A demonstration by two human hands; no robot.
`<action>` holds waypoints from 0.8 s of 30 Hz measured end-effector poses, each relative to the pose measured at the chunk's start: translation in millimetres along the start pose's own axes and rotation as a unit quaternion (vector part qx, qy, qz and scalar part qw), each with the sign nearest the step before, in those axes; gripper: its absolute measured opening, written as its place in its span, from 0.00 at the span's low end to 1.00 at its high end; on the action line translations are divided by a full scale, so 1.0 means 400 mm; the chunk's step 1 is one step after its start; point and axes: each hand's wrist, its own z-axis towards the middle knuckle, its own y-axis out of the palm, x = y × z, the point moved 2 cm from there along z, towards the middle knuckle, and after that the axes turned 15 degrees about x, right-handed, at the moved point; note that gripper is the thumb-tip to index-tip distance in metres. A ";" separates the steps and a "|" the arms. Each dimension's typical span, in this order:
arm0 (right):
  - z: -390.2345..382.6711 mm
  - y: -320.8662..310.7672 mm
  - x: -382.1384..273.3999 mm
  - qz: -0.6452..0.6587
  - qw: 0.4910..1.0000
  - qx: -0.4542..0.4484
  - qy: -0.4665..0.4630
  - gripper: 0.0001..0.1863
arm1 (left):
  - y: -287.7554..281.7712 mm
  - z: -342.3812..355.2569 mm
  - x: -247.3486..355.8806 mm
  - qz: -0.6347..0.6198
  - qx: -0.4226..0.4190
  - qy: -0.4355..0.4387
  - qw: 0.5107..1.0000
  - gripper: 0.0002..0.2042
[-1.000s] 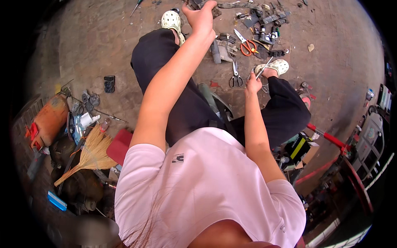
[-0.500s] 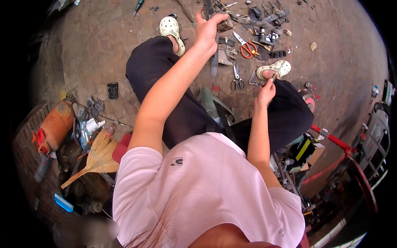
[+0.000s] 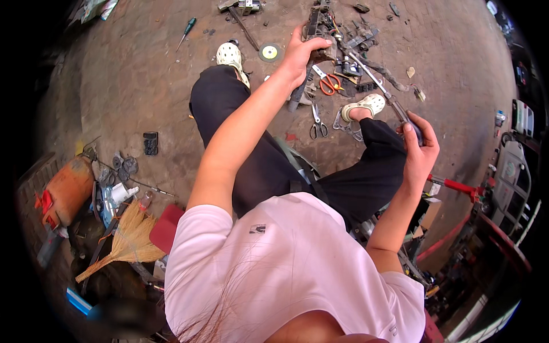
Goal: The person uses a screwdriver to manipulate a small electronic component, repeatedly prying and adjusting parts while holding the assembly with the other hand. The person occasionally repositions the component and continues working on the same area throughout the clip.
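My left hand (image 3: 300, 57) is closed around a dark, dirty mechanical part (image 3: 326, 52) with wires and a strap-like piece hanging below it. In my right hand (image 3: 420, 146) is a long metal-shafted tool (image 3: 374, 79) with a dark handle. Its shaft slants up and left, and its far end comes to the edge of the held part; whether it touches cannot be made out. Below the part lie orange-handled scissors (image 3: 330, 86) and dark-handled scissors (image 3: 317, 127). A wrapped wiring harness (image 3: 389, 74) runs beside the tool.
A hammer (image 3: 243, 26) and a round disc (image 3: 269, 52) lie beyond my left shoe. Further left are a screwdriver (image 3: 187, 30) and a black block (image 3: 150, 143). A straw broom (image 3: 128, 237) and an orange cylinder (image 3: 68, 188) stand at left, a red metal bar (image 3: 454, 186) at right.
My right hand has moved right and slightly down, and the tool's shaft now slants toward the held part. My left hand still holds the part, slightly lower in view. The view has shifted.
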 end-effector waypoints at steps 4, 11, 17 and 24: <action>0.021 0.028 -0.043 -0.035 0.998 -0.050 -0.020 0.12 | 0.012 -0.008 0.006 0.021 -0.045 0.049 0.998 0.37; 0.029 0.041 -0.069 -0.064 0.995 -0.077 -0.020 0.11 | -0.001 -0.001 0.009 0.080 -0.058 0.121 0.988 0.40; 0.029 0.044 -0.072 -0.067 0.994 -0.082 -0.008 0.11 | -0.006 -0.004 0.020 0.068 -0.065 0.123 0.988 0.40; 0.036 0.042 -0.064 -0.060 0.994 -0.086 -0.023 0.11 | 0.001 -0.014 0.035 0.040 -0.063 0.105 0.992 0.43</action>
